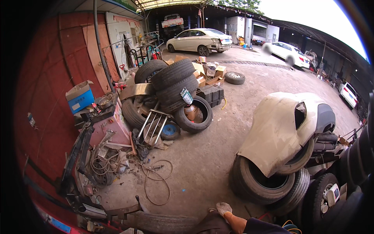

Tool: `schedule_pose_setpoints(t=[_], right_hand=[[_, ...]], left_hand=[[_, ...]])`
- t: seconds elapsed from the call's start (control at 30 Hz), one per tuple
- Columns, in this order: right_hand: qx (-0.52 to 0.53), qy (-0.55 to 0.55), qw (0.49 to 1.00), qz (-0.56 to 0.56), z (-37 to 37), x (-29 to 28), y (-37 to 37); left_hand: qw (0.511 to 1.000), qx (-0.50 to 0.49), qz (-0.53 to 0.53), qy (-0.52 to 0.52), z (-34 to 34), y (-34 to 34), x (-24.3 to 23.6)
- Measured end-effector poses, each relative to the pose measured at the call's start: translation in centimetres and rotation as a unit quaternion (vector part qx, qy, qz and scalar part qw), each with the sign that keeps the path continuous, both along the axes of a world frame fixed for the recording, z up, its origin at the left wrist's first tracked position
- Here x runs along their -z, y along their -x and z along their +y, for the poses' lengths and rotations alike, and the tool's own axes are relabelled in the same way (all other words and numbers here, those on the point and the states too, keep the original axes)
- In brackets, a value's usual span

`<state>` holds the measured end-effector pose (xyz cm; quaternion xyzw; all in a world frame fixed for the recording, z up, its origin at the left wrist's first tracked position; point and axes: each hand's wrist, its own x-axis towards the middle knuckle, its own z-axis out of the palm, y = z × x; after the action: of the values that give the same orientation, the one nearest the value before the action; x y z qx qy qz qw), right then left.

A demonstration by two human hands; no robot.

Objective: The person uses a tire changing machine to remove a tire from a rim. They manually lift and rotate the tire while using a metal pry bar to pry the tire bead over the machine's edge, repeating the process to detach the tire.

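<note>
"Where are your hands now?"

"My right hand is at the lower edge, above some dark brown cloth. I cannot tell whether it grasps something or only rests. My left hand is outside the view, so I cannot tell its state either."

"And which thing is nearest to you?"

"A worn tyre, which lies low in front of me, to the left of my right hand. Whether the hand touches it, I cannot tell."

"What is the ground like?"

"It is a dusty, brownish floor. A thin hose makes loops on it, and farther away a drain grating crosses it."

"What stands around you?"

"On my left there is a red wall, and before it a pink cabinet with a blue box near its top. Beyond it is a pile of tyres, with cardboard boxes behind. On my right, a cream car body panel lies over other tyres."

"And at the back?"

"A pale car with a damaged rear corner is parked near a covered bay, under a translucent roof."
</note>
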<state>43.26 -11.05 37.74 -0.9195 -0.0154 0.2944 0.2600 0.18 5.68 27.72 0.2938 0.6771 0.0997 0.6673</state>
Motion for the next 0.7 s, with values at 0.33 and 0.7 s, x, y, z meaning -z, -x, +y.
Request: schedule_pose_setpoints(t=[0.33, 0.7], right_hand=[[0.008, 0.012, 1.0, 0.002, -0.8, 0.6, 0.1], [0.006, 0.012, 1.0, 0.002, -1.0, 1.2, 0.1]], left_hand=[[0.999, 0.026, 0.023, -0.034, -0.8, -0.8, -2.2], [0.998, 0.03, 0.054, -0.029, -0.3, -2.1, -3.2]])
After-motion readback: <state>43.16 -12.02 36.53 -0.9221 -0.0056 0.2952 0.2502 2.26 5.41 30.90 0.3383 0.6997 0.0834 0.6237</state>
